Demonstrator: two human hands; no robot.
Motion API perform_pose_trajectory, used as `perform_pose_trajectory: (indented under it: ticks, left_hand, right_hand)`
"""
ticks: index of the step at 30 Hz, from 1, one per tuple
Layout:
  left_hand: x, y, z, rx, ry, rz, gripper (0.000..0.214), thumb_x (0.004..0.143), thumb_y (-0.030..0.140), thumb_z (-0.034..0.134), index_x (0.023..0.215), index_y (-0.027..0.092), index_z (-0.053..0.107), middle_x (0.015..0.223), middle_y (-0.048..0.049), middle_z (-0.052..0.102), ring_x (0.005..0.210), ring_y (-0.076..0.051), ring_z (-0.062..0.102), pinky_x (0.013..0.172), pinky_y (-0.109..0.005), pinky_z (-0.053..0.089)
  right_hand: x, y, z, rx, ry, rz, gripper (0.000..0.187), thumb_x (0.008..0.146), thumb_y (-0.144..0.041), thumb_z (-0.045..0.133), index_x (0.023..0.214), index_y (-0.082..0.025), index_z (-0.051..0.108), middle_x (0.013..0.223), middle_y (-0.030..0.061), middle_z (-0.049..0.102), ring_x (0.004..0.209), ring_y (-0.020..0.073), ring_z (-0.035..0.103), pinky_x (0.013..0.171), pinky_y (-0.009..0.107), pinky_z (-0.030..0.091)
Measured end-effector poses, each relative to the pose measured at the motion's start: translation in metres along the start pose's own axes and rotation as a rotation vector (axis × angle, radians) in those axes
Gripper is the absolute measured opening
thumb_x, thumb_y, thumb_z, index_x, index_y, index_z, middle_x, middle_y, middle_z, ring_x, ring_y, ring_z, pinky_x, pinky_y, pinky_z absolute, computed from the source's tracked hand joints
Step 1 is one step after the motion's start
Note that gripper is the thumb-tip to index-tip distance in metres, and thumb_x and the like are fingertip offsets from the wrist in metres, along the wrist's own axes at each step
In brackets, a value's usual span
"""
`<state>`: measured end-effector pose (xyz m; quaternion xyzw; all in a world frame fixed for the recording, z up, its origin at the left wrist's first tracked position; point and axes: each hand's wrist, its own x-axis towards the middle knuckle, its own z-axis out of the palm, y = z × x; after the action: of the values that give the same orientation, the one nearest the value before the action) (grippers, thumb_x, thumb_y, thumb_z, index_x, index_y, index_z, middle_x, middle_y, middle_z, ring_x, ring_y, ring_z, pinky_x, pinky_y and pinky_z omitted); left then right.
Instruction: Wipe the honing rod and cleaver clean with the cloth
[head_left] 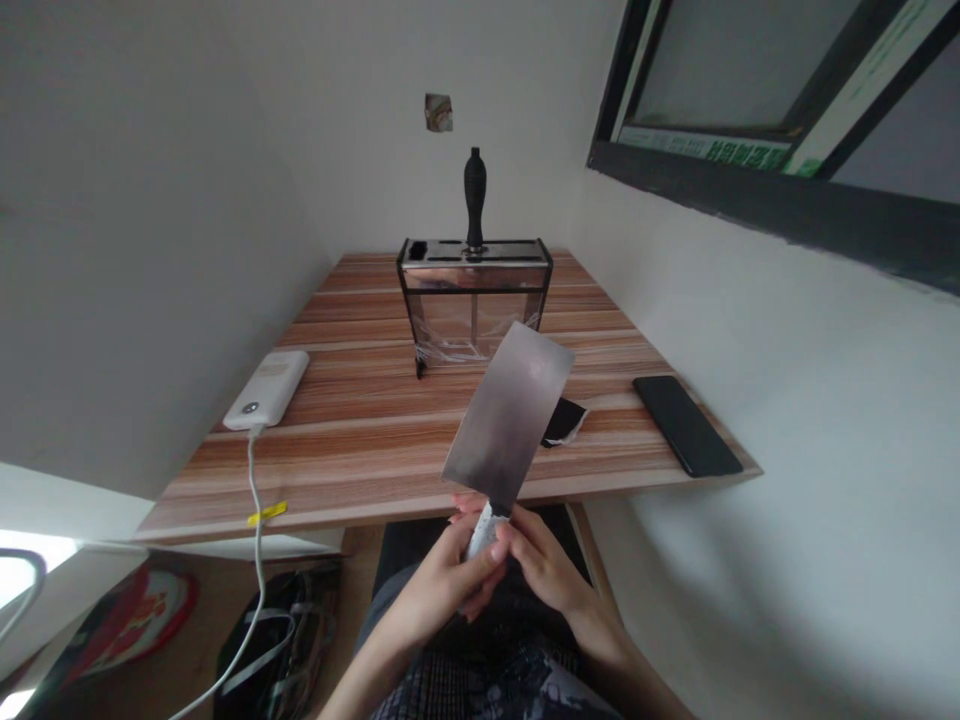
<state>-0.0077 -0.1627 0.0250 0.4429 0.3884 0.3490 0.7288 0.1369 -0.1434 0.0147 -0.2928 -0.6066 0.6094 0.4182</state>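
Observation:
A cleaver (508, 419) with a broad steel blade points up and away over the table's front edge. Both hands hold its pale handle above my lap. My left hand (442, 585) is wrapped round the handle from the left. My right hand (541, 565) grips it from the right, fingertips at the base of the blade. Behind the blade, a steel and clear-walled knife block (474, 300) stands in the middle of the wooden table (352, 440), with one black-handled tool (474, 200) upright in a slot.
A white power bank (268, 389) lies at the table's left edge, its cable (256, 560) hanging down with a yellow tag. A black phone (685, 424) lies at the right. A small black piece (562, 421) sits behind the blade. Walls close in on both sides; bags lie on the floor.

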Motion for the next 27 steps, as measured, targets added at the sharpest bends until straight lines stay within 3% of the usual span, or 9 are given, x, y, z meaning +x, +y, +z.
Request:
perform_pose_trajectory:
  ticks: [3,5,8,11,14,18,22,27]
  left_hand:
    - [-0.001,0.001,-0.001,-0.003,0.039,-0.001,0.043,0.08,0.057,0.061,0.086,0.017,0.047,0.052,0.0102,0.04,0.033,-0.001,0.029,0.031,-0.013,0.027]
    - [-0.003,0.001,-0.004,-0.003,0.054,0.001,0.044,0.08,0.058,0.061,0.086,0.017,0.047,0.049,0.0111,0.037,0.032,-0.001,0.026,0.031,-0.014,0.025]
    - [-0.006,0.003,-0.01,0.008,0.097,0.022,0.046,0.077,0.057,0.064,0.091,0.017,0.048,0.049,0.0113,0.037,0.033,-0.002,0.027,0.033,-0.013,0.025]
    - [-0.007,0.006,-0.017,0.007,0.128,0.028,0.049,0.074,0.057,0.067,0.094,0.016,0.048,0.053,0.0102,0.039,0.037,-0.002,0.029,0.035,-0.014,0.026]
    - [-0.006,0.007,-0.019,-0.049,0.151,0.012,0.044,0.076,0.055,0.066,0.088,0.018,0.047,0.052,0.0115,0.034,0.036,-0.002,0.024,0.033,-0.013,0.025]
    - [-0.002,0.008,-0.019,-0.096,0.155,0.008,0.038,0.079,0.051,0.064,0.085,0.02,0.044,0.051,0.0125,0.033,0.033,-0.001,0.021,0.031,-0.012,0.026]
    - [-0.001,0.008,-0.021,-0.156,0.086,-0.001,0.034,0.082,0.047,0.063,0.084,0.02,0.043,0.05,0.0129,0.033,0.032,-0.001,0.02,0.029,-0.012,0.027]
    - [-0.001,0.007,-0.022,-0.147,0.086,0.012,0.03,0.084,0.043,0.062,0.083,0.02,0.043,0.052,0.0122,0.034,0.033,-0.001,0.021,0.03,-0.011,0.027]
  right_hand:
    - [0.002,0.001,0.002,0.024,0.01,0.067,0.046,0.094,-0.055,0.036,0.118,-0.026,0.064,0.113,0.0063,0.069,0.118,0.0239,0.056,0.107,0.041,0.036]
    - [0.002,0.003,0.001,0.091,0.0,0.114,0.051,0.093,-0.059,0.035,0.117,-0.027,0.065,0.107,0.0066,0.071,0.111,0.0242,0.061,0.102,0.041,0.043]
    - [-0.002,0.003,-0.008,0.15,0.029,0.147,0.05,0.091,-0.061,0.039,0.115,-0.025,0.066,0.101,0.0071,0.072,0.097,0.0231,0.067,0.085,0.037,0.053]
    - [-0.006,-0.006,-0.032,0.06,0.103,0.158,0.044,0.092,-0.054,0.044,0.11,-0.02,0.066,0.088,0.0074,0.073,0.069,0.0182,0.069,0.063,0.03,0.055]
    - [-0.002,-0.016,-0.067,-0.152,0.368,0.055,0.038,0.092,-0.049,0.047,0.101,-0.018,0.066,0.08,0.0066,0.071,0.063,0.0165,0.065,0.059,0.028,0.052]
    - [0.018,-0.015,-0.112,-0.704,0.763,-0.127,0.036,0.088,-0.049,0.052,0.102,-0.019,0.065,0.097,0.0112,0.07,0.088,0.0245,0.064,0.081,0.04,0.05]
    - [0.041,0.002,-0.135,-1.143,0.744,-0.086,0.045,0.09,-0.05,0.046,0.113,-0.014,0.06,0.093,0.0151,0.067,0.087,0.0293,0.06,0.084,0.048,0.046]
    - [0.054,0.015,-0.136,-1.292,0.688,0.015,0.046,0.085,-0.052,0.053,0.113,-0.015,0.059,0.097,0.0162,0.066,0.094,0.0325,0.058,0.081,0.046,0.044]
